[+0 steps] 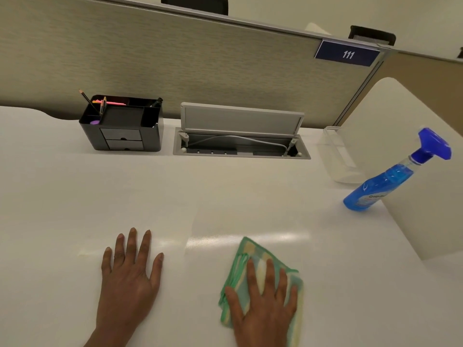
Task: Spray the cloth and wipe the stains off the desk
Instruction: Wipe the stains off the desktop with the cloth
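From the head camera, the left hand [130, 274] lies flat on the white desk [225, 196], fingers spread, holding nothing. The right hand [263, 301] presses flat with spread fingers on a folded green-and-yellow cloth [244, 259] near the front edge. A blue spray bottle [385, 181] stands well off to the right beside a white divider [400, 136]; its label is too blurred to read. Behind sit a black organiser [122, 126] with pencils and an open cable tray [240, 141]. A dark blue sign [347, 53] on the partition reads "111"
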The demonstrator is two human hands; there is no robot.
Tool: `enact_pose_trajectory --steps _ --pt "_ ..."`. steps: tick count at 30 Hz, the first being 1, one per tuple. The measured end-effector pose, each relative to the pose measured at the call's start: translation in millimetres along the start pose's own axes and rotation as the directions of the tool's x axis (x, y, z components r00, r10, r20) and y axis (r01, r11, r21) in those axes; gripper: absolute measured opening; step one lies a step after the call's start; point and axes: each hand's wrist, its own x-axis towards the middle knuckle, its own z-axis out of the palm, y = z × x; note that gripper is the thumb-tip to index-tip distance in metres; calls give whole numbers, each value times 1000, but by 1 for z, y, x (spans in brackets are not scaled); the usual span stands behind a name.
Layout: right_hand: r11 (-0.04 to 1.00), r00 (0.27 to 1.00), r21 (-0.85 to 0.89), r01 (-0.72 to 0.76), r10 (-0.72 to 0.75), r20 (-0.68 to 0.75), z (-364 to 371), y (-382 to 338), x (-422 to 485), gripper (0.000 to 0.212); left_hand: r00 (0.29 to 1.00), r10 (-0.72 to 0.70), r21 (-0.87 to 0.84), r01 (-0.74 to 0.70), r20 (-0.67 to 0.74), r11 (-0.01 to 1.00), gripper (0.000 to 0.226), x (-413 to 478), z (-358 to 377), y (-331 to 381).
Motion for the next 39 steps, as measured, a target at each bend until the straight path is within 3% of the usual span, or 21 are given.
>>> enact_pose_trajectory --steps 9,22,32,39 --pt "974 973 67 215 -220 72 13 -67 -15 73 1000 -3 -2 3 -4 1000 69 1 0 0" --pt "938 945 149 313 -323 48 30 -130 60 61 1000 11 -25 -11 -10 1000 63 3 4 -3" --pt "972 977 129 197 -206 54 46 -137 151 65 1000 -12 -25 11 -25 1000 64 5 6 -2" --pt "998 999 55 31 -32 10 43 -62 207 68 1000 -9 -39 8 -24 999 64 3 6 -3"
